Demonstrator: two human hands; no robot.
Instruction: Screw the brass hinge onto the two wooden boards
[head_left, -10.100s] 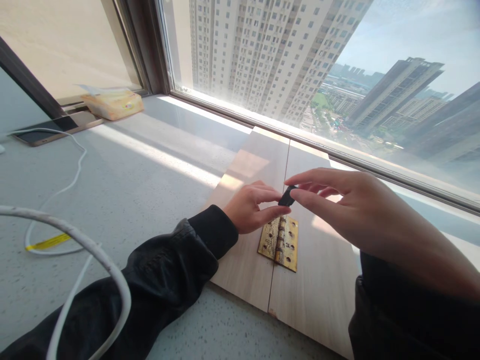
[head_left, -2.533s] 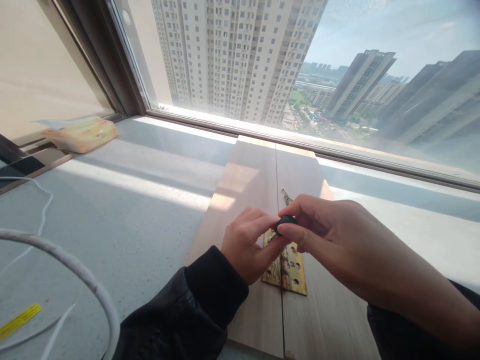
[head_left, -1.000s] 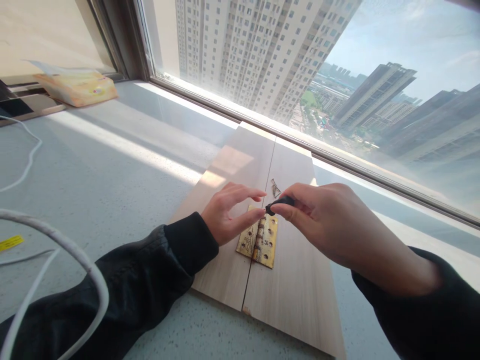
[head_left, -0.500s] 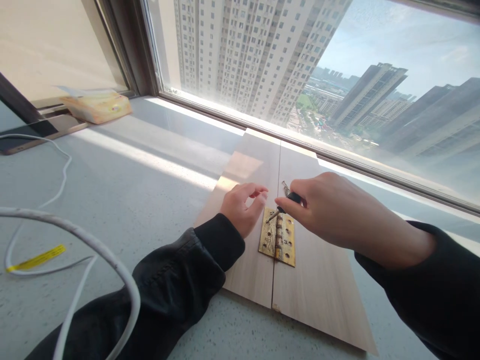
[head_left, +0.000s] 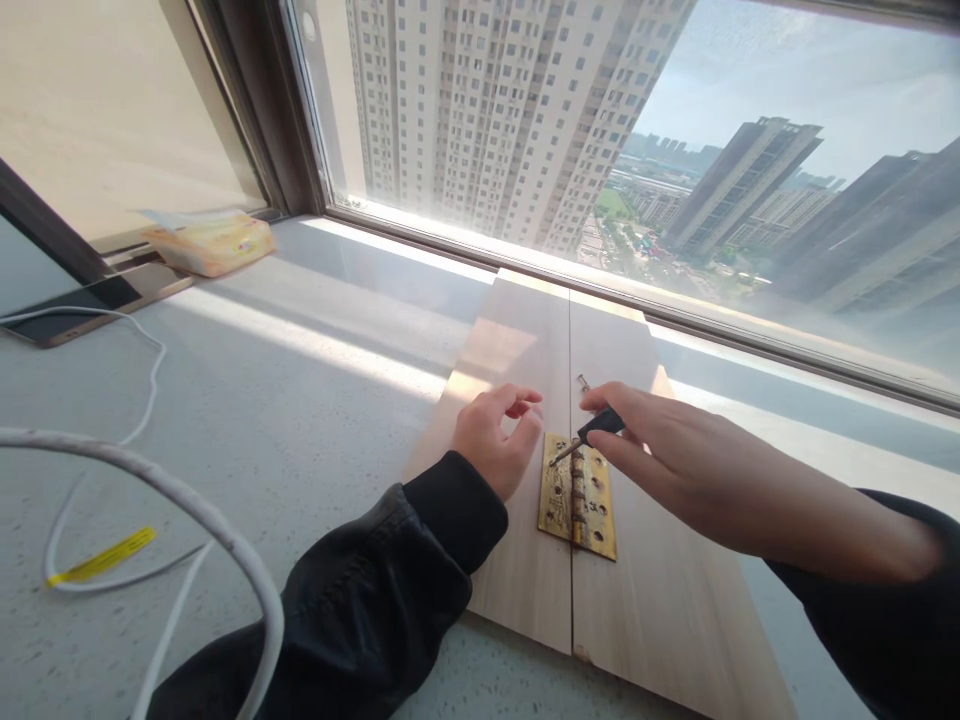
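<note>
My right hand (head_left: 660, 450) is closed around a small screwdriver (head_left: 600, 425) with a black handle. Its thin shaft slants down left, the tip at an upper hole in the left leaf of a worn brass hinge (head_left: 577, 510). The hinge lies flat across the seam between two pale wooden boards (head_left: 517, 590). My left hand (head_left: 499, 440) rests over the left board beside the hinge, thumb and fingers curled but apart, with nothing visible in them. Loose screws (head_left: 583, 384) lie beyond the hinge, partly hidden by my right fingers.
A white cable (head_left: 247, 570) loops across the left foreground, with a yellow tag (head_left: 105, 557) on it. A phone (head_left: 75, 310) and a tissue pack (head_left: 214, 245) lie at the far left of the speckled sill (head_left: 300, 440). The window frame (head_left: 420, 247) borders the boards' far end.
The whole view has shifted, so the boards and hinge appear lower and further right. The screwdriver tip stays at the hinge's left leaf; my right hand has tilted slightly and its fingers have shifted on the handle.
</note>
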